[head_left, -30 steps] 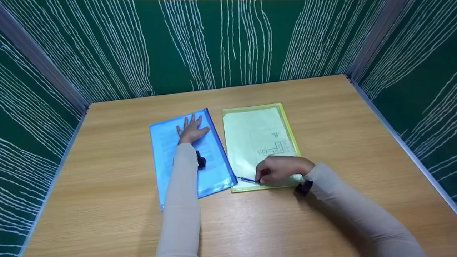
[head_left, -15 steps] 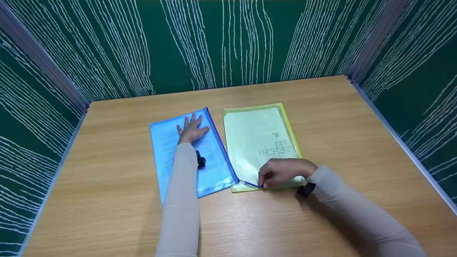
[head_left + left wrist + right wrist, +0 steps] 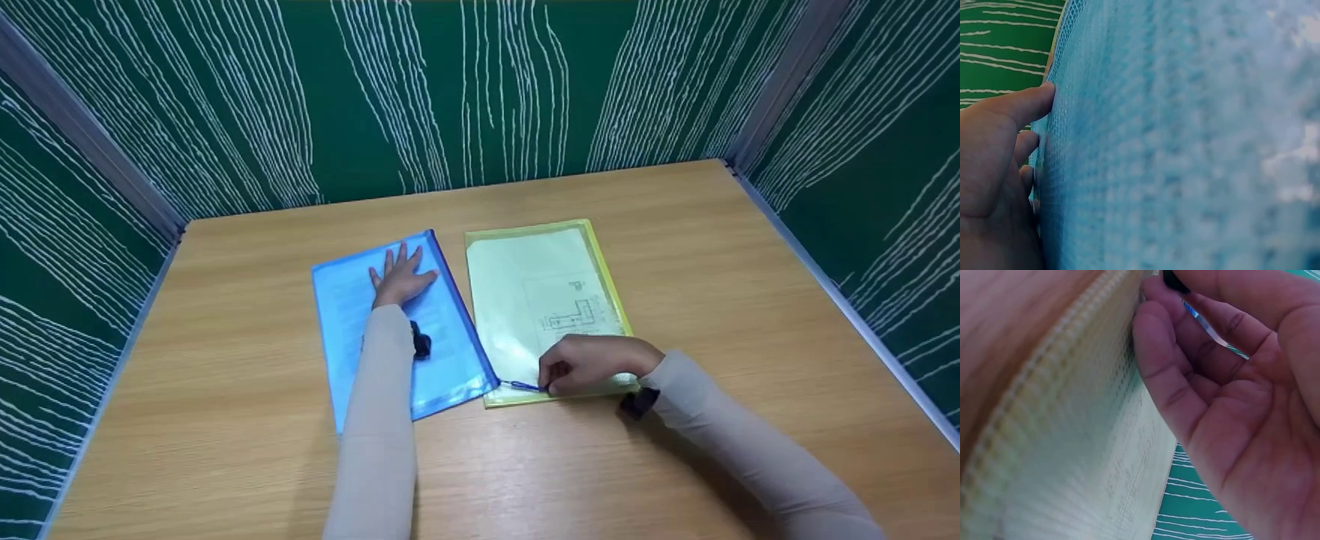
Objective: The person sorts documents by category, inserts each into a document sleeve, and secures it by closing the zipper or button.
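In the head view, a blue zip folder with a mesh surface lies at an angle on the table. My left hand rests on its upper part with fingers spread; in the left wrist view the fingertips touch the mesh. At the folder's near right corner, my right hand pinches a thin blue zip pull between thumb and finger. A dark end of it shows in the right wrist view. The hand is over the yellow zip folder, which lies beneath the pull.
The yellow folder holds a sheet with a printed drawing. Both folders lie side by side on a wooden table, the blue one's corner overlapping the yellow. Green walls with white lines enclose the back and sides.
My right hand has shifted slightly toward the near edge, and the zip pull has come closer to the blue folder's near corner. The left hand stays in place on the folder.
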Tool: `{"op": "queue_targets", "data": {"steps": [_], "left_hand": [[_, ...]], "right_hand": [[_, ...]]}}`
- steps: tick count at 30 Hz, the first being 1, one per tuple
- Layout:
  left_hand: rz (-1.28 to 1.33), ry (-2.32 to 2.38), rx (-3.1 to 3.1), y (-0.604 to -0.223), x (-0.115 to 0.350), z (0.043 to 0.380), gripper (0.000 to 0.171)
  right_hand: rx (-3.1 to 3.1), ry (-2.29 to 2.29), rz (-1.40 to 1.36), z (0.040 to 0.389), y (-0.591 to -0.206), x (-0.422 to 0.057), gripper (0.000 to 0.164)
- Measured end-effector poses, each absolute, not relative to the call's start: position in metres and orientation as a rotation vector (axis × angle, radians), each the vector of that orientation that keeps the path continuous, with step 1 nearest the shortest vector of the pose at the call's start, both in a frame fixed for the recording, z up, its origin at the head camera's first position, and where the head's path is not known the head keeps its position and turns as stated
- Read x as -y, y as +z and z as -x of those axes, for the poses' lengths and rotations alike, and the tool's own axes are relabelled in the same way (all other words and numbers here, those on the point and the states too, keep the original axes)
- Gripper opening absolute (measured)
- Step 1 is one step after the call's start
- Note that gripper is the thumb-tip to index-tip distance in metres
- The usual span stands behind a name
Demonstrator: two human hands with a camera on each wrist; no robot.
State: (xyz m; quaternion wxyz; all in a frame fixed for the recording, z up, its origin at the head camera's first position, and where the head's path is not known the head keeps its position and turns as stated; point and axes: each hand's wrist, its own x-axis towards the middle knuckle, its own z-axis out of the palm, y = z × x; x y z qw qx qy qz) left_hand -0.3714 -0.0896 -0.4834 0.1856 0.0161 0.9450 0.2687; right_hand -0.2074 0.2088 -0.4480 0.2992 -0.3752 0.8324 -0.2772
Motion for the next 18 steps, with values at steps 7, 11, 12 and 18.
{"op": "queue_targets", "data": {"steps": [7, 11, 12, 18], "left_hand": [[0.019, 0.781, -2.652, -0.477, 0.087, 0.373, 0.072], [0.049, 0.76, -2.655, -0.471, 0.084, 0.373, 0.072], [0.054, 0.749, -2.659, -0.47, 0.083, 0.373, 0.072], [0.046, 0.681, -2.704, -0.465, 0.08, 0.37, 0.073]], "right_hand": [[-2.258, -0.689, 1.025, 0.208, -0.446, -0.208, 0.011], [-2.3, -0.644, 1.074, 0.207, -0.444, -0.206, 0.013], [-2.305, -0.632, 1.078, 0.207, -0.444, -0.206, 0.013], [-2.339, -0.526, 1.045, 0.205, -0.437, -0.203, 0.013]]}}
